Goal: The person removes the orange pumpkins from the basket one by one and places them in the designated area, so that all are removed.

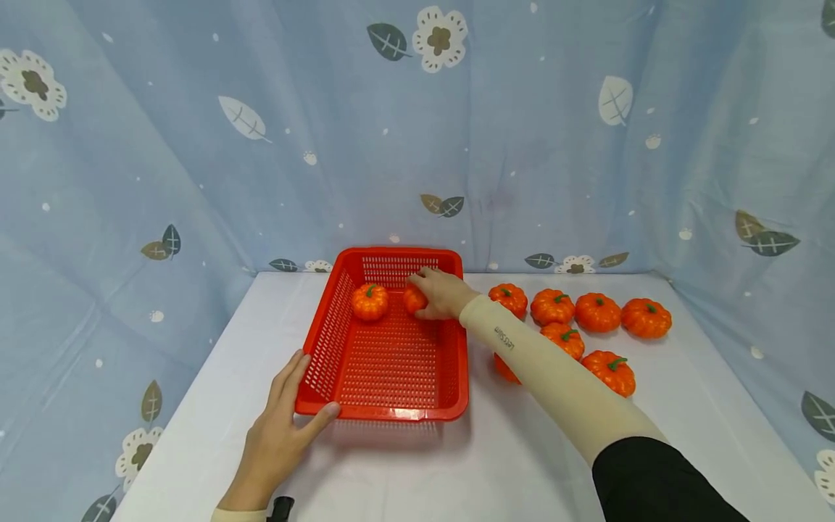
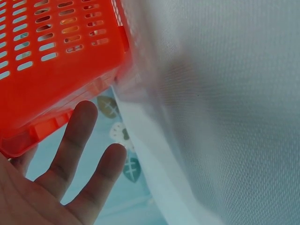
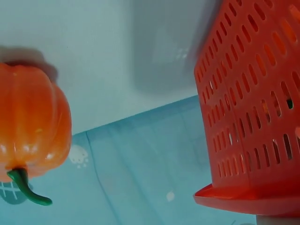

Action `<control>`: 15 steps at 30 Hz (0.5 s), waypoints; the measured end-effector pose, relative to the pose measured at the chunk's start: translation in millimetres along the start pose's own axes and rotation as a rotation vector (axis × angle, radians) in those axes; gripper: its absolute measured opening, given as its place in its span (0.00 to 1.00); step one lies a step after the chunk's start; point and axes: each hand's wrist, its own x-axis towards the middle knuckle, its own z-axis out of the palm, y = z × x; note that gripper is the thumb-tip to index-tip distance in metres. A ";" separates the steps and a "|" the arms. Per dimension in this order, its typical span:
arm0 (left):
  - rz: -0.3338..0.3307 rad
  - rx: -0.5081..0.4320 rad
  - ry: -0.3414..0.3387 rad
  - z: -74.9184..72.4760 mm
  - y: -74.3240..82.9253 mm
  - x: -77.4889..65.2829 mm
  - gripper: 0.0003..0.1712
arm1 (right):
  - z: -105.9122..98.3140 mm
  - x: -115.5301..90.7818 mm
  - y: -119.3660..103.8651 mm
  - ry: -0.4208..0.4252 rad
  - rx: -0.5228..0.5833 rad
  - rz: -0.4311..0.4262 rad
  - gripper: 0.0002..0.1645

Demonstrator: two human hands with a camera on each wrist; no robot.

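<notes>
A red plastic basket [image 1: 398, 414] with slotted walls stands on the white table. Inside it, at the back left, lies an orange toy pumpkin [image 1: 370, 302] with a green stem. My right hand [image 1: 445, 293] reaches over the basket's right wall and grips a second toy pumpkin [image 1: 414, 299], partly hidden by the fingers, near the back right. At the near left corner is my left hand [image 1: 280, 431], its fingers along the left rim and its thumb at the front rim. In the left wrist view, its fingers [image 2: 77, 136] look straight and spread beside the basket.
Several more toy pumpkins [image 1: 598, 312] sit in loose rows to the right of the basket, some partly behind my right forearm [image 1: 554, 373]. One pumpkin [image 3: 35, 122] shows large in the right wrist view. A blue patterned curtain [image 1: 365, 145] hangs behind the table [image 1: 522, 464].
</notes>
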 end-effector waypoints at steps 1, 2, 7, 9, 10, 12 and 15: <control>-0.001 0.000 -0.002 0.4 0.4 -0.2 0.55 | 0.3 -1.1 1.0 0.009 0.014 -0.002 0.42; -0.002 -0.001 -0.003 0.9 0.8 -0.4 0.55 | 0.5 -2.3 1.9 0.021 0.032 -0.007 0.42; 0.004 0.001 -0.009 2.4 0.6 0.5 0.54 | 3.5 -9.5 6.8 0.161 0.112 -0.042 0.42; 0.004 0.004 -0.013 2.6 0.1 1.2 0.54 | 4.5 -13.4 7.5 0.237 0.159 -0.046 0.42; 0.002 0.006 -0.016 2.5 -0.2 1.4 0.54 | 4.4 -15.6 7.3 0.277 0.189 -0.048 0.42; -0.003 0.010 -0.020 2.2 -1.1 1.6 0.55 | 3.2 -20.6 6.6 0.347 0.238 -0.056 0.42; -0.006 0.012 -0.022 1.3 -2.1 1.3 0.55 | -1.8 -30.2 4.3 0.427 0.290 -0.069 0.42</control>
